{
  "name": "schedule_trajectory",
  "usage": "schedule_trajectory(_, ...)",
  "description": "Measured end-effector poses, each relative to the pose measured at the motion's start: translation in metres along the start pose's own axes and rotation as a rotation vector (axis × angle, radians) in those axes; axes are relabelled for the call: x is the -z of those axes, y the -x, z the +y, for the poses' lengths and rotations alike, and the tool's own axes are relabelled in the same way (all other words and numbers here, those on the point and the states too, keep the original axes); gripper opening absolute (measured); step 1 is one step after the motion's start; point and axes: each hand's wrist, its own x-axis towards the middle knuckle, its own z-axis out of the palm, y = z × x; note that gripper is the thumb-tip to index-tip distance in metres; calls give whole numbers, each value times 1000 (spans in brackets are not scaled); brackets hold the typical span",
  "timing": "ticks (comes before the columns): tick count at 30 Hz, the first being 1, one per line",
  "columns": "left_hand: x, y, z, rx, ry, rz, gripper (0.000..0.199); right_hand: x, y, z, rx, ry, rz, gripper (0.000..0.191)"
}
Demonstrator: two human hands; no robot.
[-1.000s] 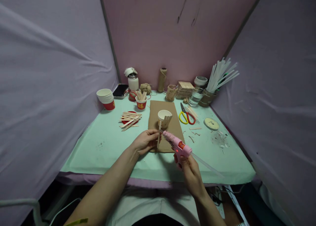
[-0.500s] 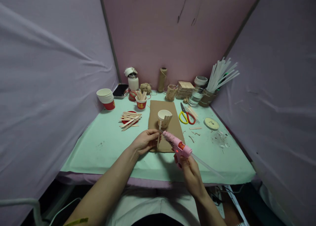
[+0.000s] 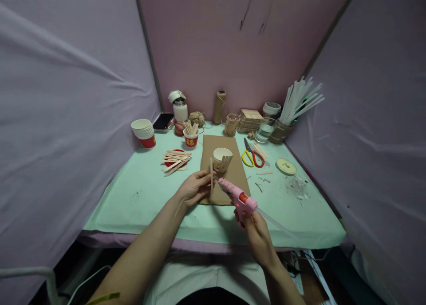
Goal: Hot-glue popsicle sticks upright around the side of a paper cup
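Note:
Between the fingertips of my left hand (image 3: 195, 188) a wooden craft stick (image 3: 211, 169) is pinched upright. My right hand (image 3: 254, 234) grips a pink hot glue gun (image 3: 237, 195) with a clear glue stick (image 3: 276, 223) jutting from its back and a small red light lit. The gun's nozzle points at the craft stick, close to my left fingers; whether it touches I cannot tell. Just beyond them a paper cup (image 3: 221, 155) stands on a cardboard sheet (image 3: 218, 143), with several craft sticks (image 3: 226, 163) attached upright along its right front side.
Left of the cardboard lie craft sticks on a red plate (image 3: 186, 163), with stacked paper cups (image 3: 143, 132) farther left. Scissors (image 3: 253, 158), a round lid (image 3: 286, 166) and scraps lie to the right. Jars, twine (image 3: 197, 118) and a holder of glue sticks (image 3: 299, 101) line the back.
The craft stick in my left hand has shifted slightly left and up, away from the cup's front. The glue gun has moved slightly left with it.

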Motion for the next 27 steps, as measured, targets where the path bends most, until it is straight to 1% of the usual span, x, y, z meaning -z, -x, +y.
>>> schedule_trajectory(5, 0, 1, 3, -21, 29, 17, 18, -1, 1, -3, 26, 5, -24, 51)
schedule_trajectory(10, 2, 0, 3, -35, 29, 7, 21, -2, 0, -13, 15, -7, -41, 56)
schedule_trajectory(14, 4, 0, 4, -34, 51, -2, 20, -2, 0, -19, 11, -24, -63, 55)
schedule_trajectory(17, 3, 1, 7, -41, 60, 6, 18, -3, 1, -21, -13, -30, -66, 53)
schedule_trajectory(22, 2, 3, 9, -62, 66, 5, 17, -2, 1, -23, 28, -12, -60, 54)
schedule_trajectory(27, 4, 2, 9, -62, 71, 14, 16, -2, 0, -24, 3, -14, -70, 53)
